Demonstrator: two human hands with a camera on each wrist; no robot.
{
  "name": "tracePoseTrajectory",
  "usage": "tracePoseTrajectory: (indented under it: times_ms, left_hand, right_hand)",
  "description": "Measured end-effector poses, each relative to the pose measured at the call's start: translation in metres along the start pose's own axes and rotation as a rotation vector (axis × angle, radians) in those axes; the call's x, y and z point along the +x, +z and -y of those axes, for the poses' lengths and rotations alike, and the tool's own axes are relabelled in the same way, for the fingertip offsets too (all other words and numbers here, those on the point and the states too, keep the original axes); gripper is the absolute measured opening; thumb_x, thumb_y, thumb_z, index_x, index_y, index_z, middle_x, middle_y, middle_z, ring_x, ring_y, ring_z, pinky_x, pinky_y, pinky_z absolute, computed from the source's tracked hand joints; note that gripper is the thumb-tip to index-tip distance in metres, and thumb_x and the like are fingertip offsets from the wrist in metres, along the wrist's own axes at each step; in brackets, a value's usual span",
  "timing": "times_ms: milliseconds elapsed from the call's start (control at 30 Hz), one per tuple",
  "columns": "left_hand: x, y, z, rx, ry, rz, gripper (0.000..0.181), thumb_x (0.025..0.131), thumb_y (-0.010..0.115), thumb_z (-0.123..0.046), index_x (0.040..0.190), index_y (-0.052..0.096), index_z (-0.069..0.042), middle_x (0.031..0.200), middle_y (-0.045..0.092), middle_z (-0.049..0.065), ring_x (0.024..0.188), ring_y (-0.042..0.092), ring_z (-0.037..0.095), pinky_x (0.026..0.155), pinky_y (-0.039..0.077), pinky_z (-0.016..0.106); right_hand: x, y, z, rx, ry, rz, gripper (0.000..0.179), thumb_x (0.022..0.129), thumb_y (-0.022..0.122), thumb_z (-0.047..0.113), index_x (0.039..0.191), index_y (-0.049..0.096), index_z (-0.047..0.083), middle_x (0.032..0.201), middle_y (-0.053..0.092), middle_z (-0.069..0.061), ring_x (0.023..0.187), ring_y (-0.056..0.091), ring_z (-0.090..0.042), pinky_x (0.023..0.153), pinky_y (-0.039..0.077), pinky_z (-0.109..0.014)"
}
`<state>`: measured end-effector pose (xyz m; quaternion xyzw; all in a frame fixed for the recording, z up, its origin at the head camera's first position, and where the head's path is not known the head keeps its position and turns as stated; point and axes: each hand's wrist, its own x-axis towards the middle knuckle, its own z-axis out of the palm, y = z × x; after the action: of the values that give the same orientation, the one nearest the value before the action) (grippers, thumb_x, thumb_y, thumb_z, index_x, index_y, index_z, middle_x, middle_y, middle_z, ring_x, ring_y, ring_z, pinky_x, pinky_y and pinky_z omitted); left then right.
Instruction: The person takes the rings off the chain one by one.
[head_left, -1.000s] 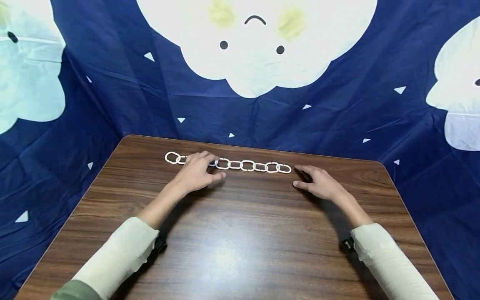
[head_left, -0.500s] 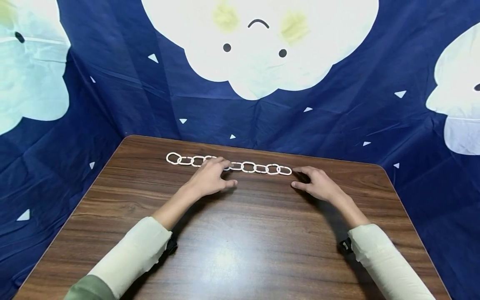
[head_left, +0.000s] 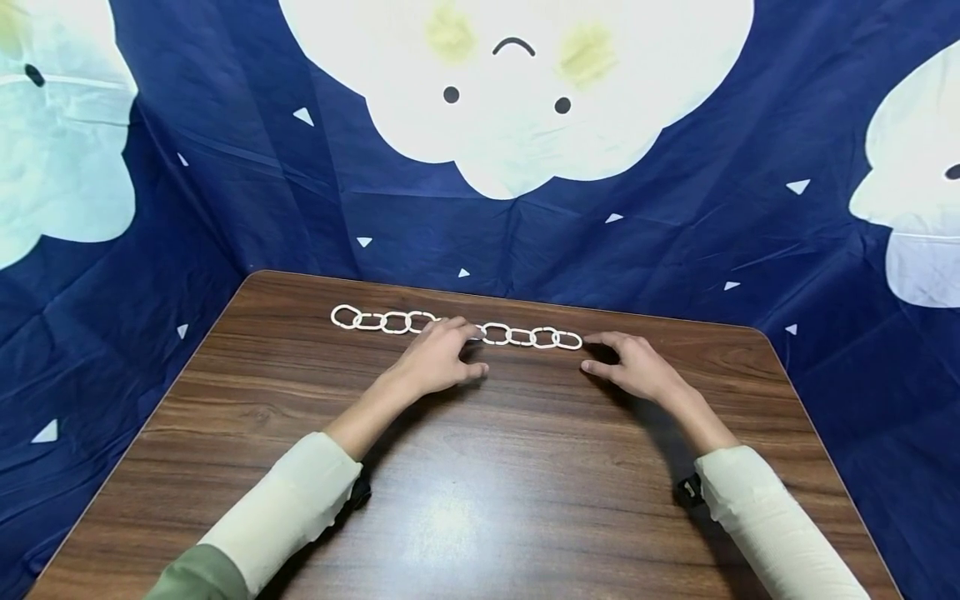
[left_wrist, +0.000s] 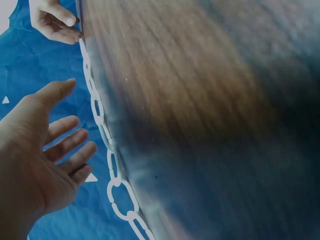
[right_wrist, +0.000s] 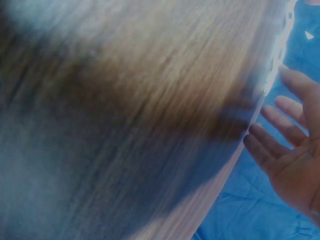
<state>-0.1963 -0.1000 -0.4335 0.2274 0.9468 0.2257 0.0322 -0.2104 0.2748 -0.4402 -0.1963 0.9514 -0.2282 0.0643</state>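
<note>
A white chain of linked plastic rings (head_left: 395, 322) lies stretched in a row along the back of the wooden table. My left hand (head_left: 438, 357) hovers over the middle of the chain, fingers relaxed, and hides a few links in the head view. Seen from the left wrist, that hand (left_wrist: 45, 155) is spread with nothing in its grasp, and the chain (left_wrist: 122, 199) runs past its fingertips. Just beyond the chain's right end, my right hand (head_left: 633, 367) is held with thumb and fingers apart. The right wrist view shows this hand (right_wrist: 295, 150) holding nothing, its fingertips near the table edge.
The brown table (head_left: 480, 450) has rounded back corners. A dark blue cloth (head_left: 420, 217) printed with white clouds and small triangles hangs close behind it and at both sides. Light glares off the table's middle.
My left hand has slid to the right above the chain, uncovering links on the left and covering ones nearer the middle. The right hand has barely moved, and the chain lies as before.
</note>
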Motion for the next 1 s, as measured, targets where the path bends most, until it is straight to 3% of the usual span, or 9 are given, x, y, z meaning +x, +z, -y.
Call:
tracePoseTrajectory:
  times_ms: [367,400,467,600,633,833,900,1000]
  left_hand:
    - [0.006,0.008,-0.011,-0.026,0.031,0.009,0.064,0.097,0.088,-0.035,0.150,0.069,-0.007,0.153,0.069,0.017,0.148,0.062,0.043,0.129,0.044,0.060]
    - [0.011,0.016,-0.003,-0.030,0.048,0.002,0.065,0.097,0.087,-0.039,0.151,0.069,-0.008,0.153,0.069,0.016,0.148,0.062,0.041,0.130,0.044,0.059]
    - [0.014,0.020,-0.004,-0.047,0.051,0.007,0.066,0.096,0.088,-0.038,0.151,0.069,-0.008,0.156,0.068,0.018,0.150,0.061,0.043,0.131,0.043,0.060]
    - [0.028,0.042,0.008,-0.053,0.092,-0.011,0.064,0.094,0.088,-0.042,0.148,0.071,-0.011,0.153,0.070,0.015,0.146,0.063,0.041,0.129,0.043,0.059]
    - [0.029,0.041,0.002,-0.056,0.091,-0.006,0.062,0.093,0.090,-0.039,0.145,0.072,-0.011,0.152,0.070,0.015,0.145,0.064,0.042,0.128,0.044,0.061]
    - [0.048,0.070,0.015,-0.087,0.148,-0.049,0.055,0.092,0.089,-0.046,0.137,0.077,-0.017,0.143,0.074,0.006,0.138,0.068,0.033,0.125,0.047,0.057]
    - [0.041,0.062,0.004,-0.036,0.162,-0.062,0.055,0.093,0.088,-0.045,0.137,0.077,-0.014,0.140,0.075,0.007,0.137,0.068,0.032,0.123,0.050,0.055]
    - [0.041,0.060,-0.002,-0.038,0.183,-0.080,0.056,0.094,0.086,-0.045,0.139,0.076,-0.013,0.134,0.076,0.005,0.133,0.069,0.029,0.119,0.052,0.052]
  right_hand:
    - [0.001,0.002,0.001,0.014,-0.006,-0.008,0.049,0.108,0.079,0.030,0.149,0.071,0.005,0.152,0.072,-0.022,0.150,0.061,-0.046,0.124,0.048,-0.067]
    - [0.001,0.002,0.001,0.015,-0.008,-0.010,0.048,0.108,0.079,0.029,0.148,0.071,0.005,0.151,0.072,-0.022,0.149,0.061,-0.046,0.124,0.048,-0.066]
    - [0.001,0.003,0.001,0.017,-0.013,-0.014,0.046,0.107,0.079,0.028,0.146,0.072,0.004,0.150,0.073,-0.023,0.148,0.063,-0.046,0.123,0.049,-0.066]
    - [0.002,0.002,0.001,0.015,-0.013,-0.023,0.043,0.107,0.080,0.027,0.144,0.074,0.005,0.147,0.075,-0.023,0.146,0.065,-0.046,0.122,0.050,-0.066]
    - [0.002,0.002,0.001,0.015,-0.014,-0.025,0.043,0.107,0.080,0.026,0.143,0.075,0.005,0.146,0.075,-0.022,0.145,0.065,-0.046,0.121,0.051,-0.066]
    - [0.004,0.004,0.001,0.008,-0.026,-0.034,0.041,0.106,0.082,0.027,0.139,0.077,0.004,0.142,0.077,-0.022,0.143,0.066,-0.046,0.121,0.052,-0.065]
    - [0.005,0.005,0.001,0.003,-0.031,-0.036,0.041,0.106,0.082,0.028,0.138,0.077,0.003,0.142,0.078,-0.023,0.143,0.066,-0.047,0.121,0.051,-0.065]
    - [0.007,0.005,0.002,-0.003,-0.032,-0.039,0.042,0.106,0.082,0.029,0.138,0.077,0.003,0.142,0.077,-0.023,0.143,0.066,-0.047,0.121,0.051,-0.065]
